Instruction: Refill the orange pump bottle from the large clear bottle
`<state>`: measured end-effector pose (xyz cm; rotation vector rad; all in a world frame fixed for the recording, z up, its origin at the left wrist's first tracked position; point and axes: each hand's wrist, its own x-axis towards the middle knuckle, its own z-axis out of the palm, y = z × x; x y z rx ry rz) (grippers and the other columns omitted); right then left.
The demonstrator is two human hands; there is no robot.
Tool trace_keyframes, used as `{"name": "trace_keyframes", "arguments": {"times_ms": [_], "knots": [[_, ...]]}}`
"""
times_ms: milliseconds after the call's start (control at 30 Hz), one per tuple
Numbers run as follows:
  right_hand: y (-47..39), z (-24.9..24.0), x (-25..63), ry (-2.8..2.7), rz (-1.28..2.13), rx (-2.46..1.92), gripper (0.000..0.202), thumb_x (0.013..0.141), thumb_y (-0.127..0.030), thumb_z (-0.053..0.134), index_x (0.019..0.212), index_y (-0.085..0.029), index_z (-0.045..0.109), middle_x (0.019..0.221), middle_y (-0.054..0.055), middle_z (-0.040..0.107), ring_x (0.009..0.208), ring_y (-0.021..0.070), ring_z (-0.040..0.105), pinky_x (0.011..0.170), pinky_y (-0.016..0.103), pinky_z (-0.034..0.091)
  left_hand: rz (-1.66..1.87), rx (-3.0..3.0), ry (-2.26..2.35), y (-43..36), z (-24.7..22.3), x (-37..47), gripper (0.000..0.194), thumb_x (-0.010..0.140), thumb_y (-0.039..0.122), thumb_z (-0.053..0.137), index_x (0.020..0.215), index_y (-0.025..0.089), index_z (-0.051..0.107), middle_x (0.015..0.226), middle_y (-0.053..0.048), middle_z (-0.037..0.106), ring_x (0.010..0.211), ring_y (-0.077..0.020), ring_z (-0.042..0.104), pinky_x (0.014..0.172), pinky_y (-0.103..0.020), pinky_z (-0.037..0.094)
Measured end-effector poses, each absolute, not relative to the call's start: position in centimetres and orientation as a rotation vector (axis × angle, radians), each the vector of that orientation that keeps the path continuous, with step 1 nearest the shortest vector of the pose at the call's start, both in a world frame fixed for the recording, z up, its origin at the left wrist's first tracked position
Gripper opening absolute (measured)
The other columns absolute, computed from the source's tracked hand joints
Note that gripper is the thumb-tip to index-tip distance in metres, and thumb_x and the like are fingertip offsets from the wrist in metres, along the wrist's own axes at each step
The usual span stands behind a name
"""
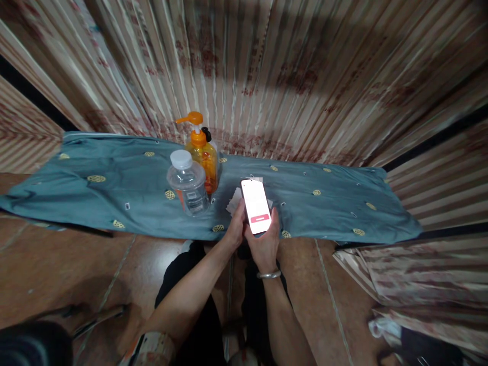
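A smartphone with a bright white screen and a red bar near its lower end is held upright in front of me, above the table's near edge. My right hand wraps round its lower part, the thumb along the right edge. Against the phone's lower left side, my left hand is closed, its fingertips partly hidden by the phone. Just behind my left hand lies a crumpled white paper or tissue, partly covered by the phone.
A blue-green patterned cloth covers the long, narrow table. Left of my hands stand a clear plastic bottle with a white cap and an orange pump bottle. Pleated curtains enclose the back and sides. Dark items lie low at right.
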<state>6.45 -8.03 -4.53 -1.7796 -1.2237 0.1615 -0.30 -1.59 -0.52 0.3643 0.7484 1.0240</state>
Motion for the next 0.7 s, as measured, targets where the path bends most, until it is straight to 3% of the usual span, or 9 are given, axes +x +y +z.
{"name": "trace_keyframes", "arguments": {"times_ms": [267, 400, 533, 700], "knots": [[-8.3, -4.2, 7.2, -1.165, 0.181, -1.788, 0.088, 0.082, -0.044, 0.067, 0.157, -0.01, 0.038, 0.15, 0.025, 0.057, 0.138, 0.038, 0.057, 0.118, 0.059, 0.047, 0.963, 0.452, 0.781, -1.6, -1.4, -0.1, 0.05, 0.104, 0.054, 0.058, 0.122, 0.012, 0.076, 0.113, -0.014, 0.084, 0.114, -0.0295, 0.077, 0.109, -0.042, 0.058], [-8.3, -3.9, 8.7, -1.108, 0.197, -1.823, 0.091, 0.082, -0.047, 0.065, 0.158, -0.008, 0.036, 0.155, 0.027, 0.053, 0.144, 0.0391, 0.052, 0.12, 0.059, 0.043, 0.89, 0.533, 0.834, -1.2, -2.8, -0.1, 0.042, 0.102, 0.047, 0.067, 0.13, 0.016, 0.068, 0.129, -0.012, 0.073, 0.112, -0.0261, 0.073, 0.097, -0.049, 0.062], [-8.4, -4.4, 11.5, -1.051, 0.191, -1.834, 0.097, 0.08, -0.054, 0.067, 0.158, -0.006, 0.035, 0.159, 0.029, 0.048, 0.15, 0.0402, 0.047, 0.123, 0.058, 0.041, 0.882, 0.641, 0.897, -0.8, -4.0, -0.2, 0.042, 0.101, 0.041, 0.07, 0.137, 0.018, 0.064, 0.137, -0.012, 0.068, 0.116, -0.0274, 0.07, 0.097, -0.05, 0.062], [-8.2, -5.9, 18.3, -0.962, 0.218, -1.954, 0.104, 0.072, -0.059, 0.07, 0.157, -0.008, 0.039, 0.156, 0.028, 0.053, 0.141, 0.0413, 0.057, 0.119, 0.058, 0.045, 0.821, 0.828, 0.906, -0.7, -4.7, -1.1, 0.043, 0.101, 0.04, 0.07, 0.137, 0.019, 0.064, 0.139, -0.013, 0.067, 0.118, -0.0277, 0.07, 0.098, -0.051, 0.062]]}}
